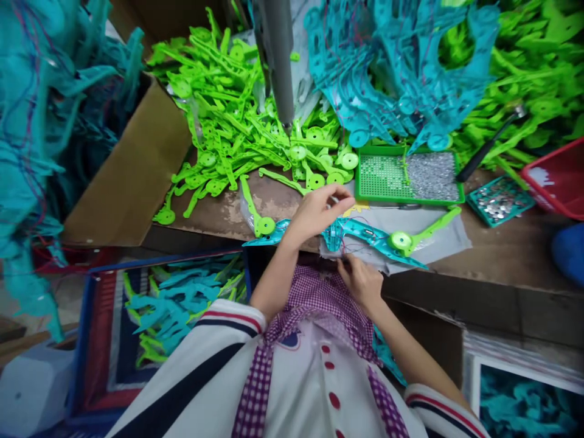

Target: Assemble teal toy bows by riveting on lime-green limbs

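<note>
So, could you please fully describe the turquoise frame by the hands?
The turquoise frame looks like plastic: long, winged, pointed at both ends, a green limb near each, thin wires at its middle. It lies along the bench edge, partly over grey cloth. The left hand hides part; the right hand is close; contact unclear.

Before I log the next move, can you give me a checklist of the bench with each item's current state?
1. Long blue plastic frame at the bench edge: ok.
2. Bright-green plastic arms at both frame ends: ok; fastening: cannot tell.
3. Right hand curled below the frame's middle: ok; what it pinches: cannot tell.
4. Left hand touching the frame: cannot tell.
5. Green rectangular plastic tray stocked with small silvery pieces: ok.
6. Grey cylindrical driver lined up over the frame: not ok.
</note>
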The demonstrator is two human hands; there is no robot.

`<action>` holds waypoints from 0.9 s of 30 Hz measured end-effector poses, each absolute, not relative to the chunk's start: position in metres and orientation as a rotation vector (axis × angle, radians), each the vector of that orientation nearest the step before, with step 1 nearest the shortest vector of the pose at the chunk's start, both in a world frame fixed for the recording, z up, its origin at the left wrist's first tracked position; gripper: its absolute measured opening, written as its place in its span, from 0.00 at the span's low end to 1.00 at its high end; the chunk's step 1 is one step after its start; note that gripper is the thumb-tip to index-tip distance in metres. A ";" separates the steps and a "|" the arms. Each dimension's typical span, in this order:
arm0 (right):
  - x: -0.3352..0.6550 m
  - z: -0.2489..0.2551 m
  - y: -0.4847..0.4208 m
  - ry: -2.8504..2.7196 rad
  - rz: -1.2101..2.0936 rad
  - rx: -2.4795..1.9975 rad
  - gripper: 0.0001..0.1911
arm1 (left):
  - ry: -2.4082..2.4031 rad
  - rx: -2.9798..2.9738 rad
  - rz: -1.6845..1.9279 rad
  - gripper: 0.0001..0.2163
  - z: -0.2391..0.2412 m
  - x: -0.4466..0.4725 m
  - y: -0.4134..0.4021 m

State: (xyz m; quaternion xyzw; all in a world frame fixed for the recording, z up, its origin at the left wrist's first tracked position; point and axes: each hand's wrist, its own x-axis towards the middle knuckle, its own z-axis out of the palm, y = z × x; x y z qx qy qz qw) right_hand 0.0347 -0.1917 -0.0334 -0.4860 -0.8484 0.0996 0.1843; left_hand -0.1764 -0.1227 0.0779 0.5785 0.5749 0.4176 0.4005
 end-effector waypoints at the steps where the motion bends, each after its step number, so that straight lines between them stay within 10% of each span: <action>1: 0.037 -0.029 -0.190 -2.406 0.236 -1.335 0.15 | 1.440 1.497 1.069 0.07 0.078 -0.170 -0.113; 12: 0.049 0.042 -0.146 -2.300 0.705 -1.145 0.12 | 1.678 1.913 0.455 0.20 0.020 -0.142 -0.117; 27: 0.027 0.069 -0.085 -2.327 1.070 -1.219 0.12 | 1.646 1.936 0.363 0.10 0.020 -0.148 -0.082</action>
